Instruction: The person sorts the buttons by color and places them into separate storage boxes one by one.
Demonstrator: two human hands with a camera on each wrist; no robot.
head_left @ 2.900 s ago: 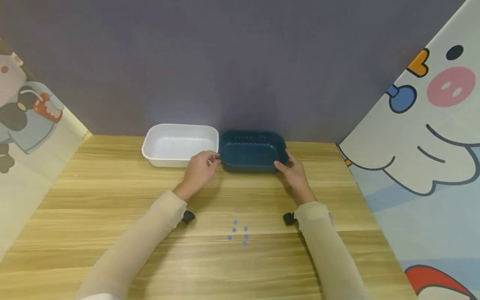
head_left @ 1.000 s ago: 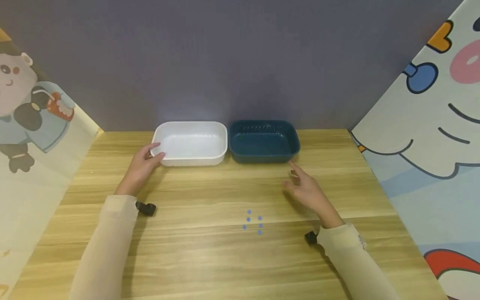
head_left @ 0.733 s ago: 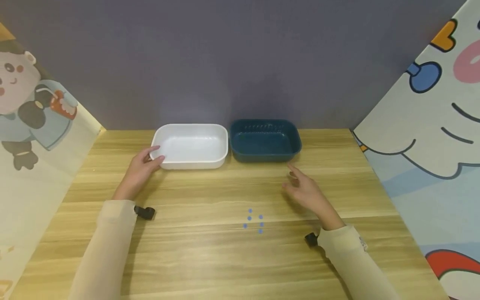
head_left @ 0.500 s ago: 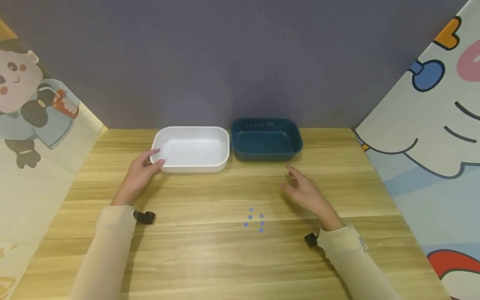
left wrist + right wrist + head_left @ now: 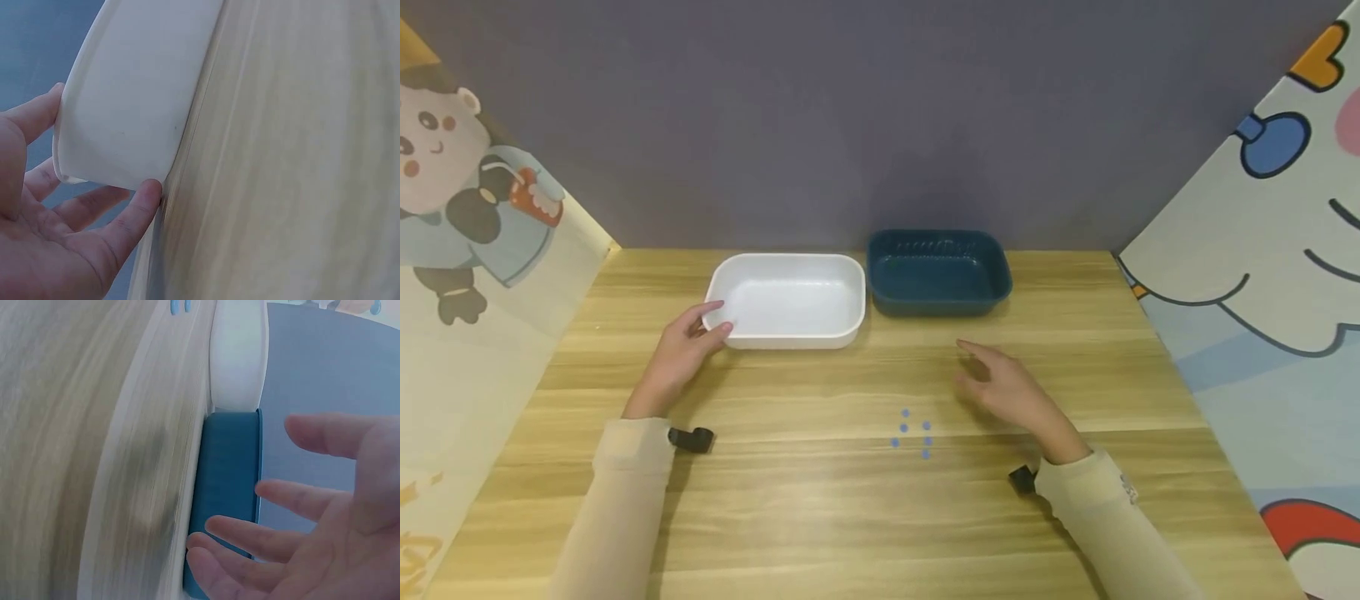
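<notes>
Your right hand (image 5: 1009, 390) has room over the tan wooden table (image 5: 820, 417); a white oblong tub (image 5: 786, 300) and dark-blue oblong tub (image 5: 940, 279) block the back.

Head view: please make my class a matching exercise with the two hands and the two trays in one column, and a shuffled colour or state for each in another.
1. left hand
2. right tray
3. right hand
4. left tray

A. white
B. touching neither tray
C. dark blue-green
D. gripping one tray's left end

Pairs: 1-D, 2-C, 3-B, 4-A
</notes>
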